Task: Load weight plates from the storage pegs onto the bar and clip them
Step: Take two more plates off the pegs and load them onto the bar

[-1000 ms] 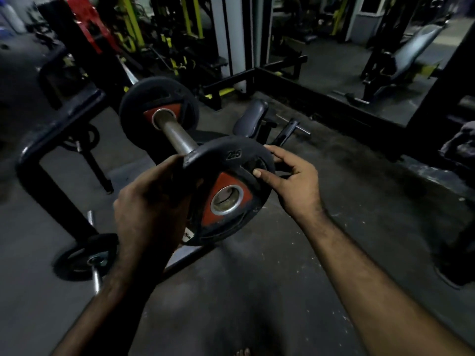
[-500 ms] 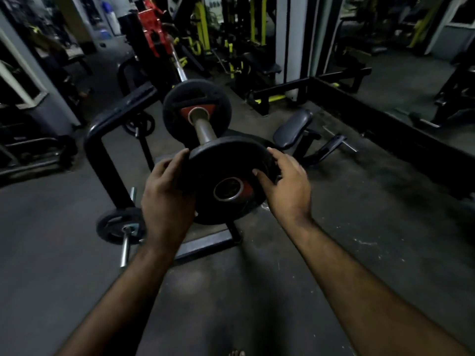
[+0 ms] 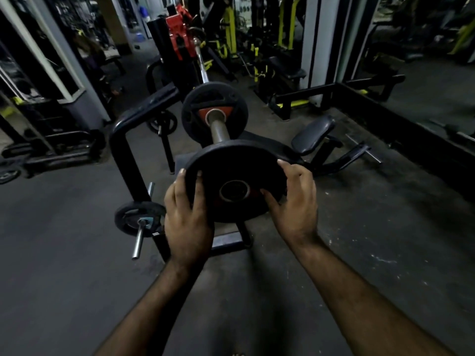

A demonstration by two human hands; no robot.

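Both hands on the near weight plate (image 3: 237, 181), held edge-on right at the end of the bar sleeve (image 3: 219, 128). Left hand (image 3: 189, 217) wrapped around the left rim, fingers curled over the top edge. Right hand (image 3: 295, 201) clamped on the right rim, thumb pressed flat on the face near the centre hole (image 3: 234, 190). Can't tell if the hole is actually seated on the sleeve yet or just lined up with it, too dark and the plate hides the tip.

Already one plate (image 3: 214, 113) sitting further up the sleeve, well apart from this one. No clip visible anywhere, so probably a fair way off finishing.

Stuff that could go sideways, just guessing:
- Plate looks tilted a bit toward the camera. Pushing it on crooked = binding on the sleeve and jamming halfway.
- Sliding it home fast with fingers curled behind the rim = pinched between the two plates.
- Letting go before it's properly on = plate dropping toward the feet.
- Skipping the clip = plates walking off later.

Also a small plate on the storage peg (image 3: 140, 220) down by the rack (image 3: 123, 140), easy to kick.
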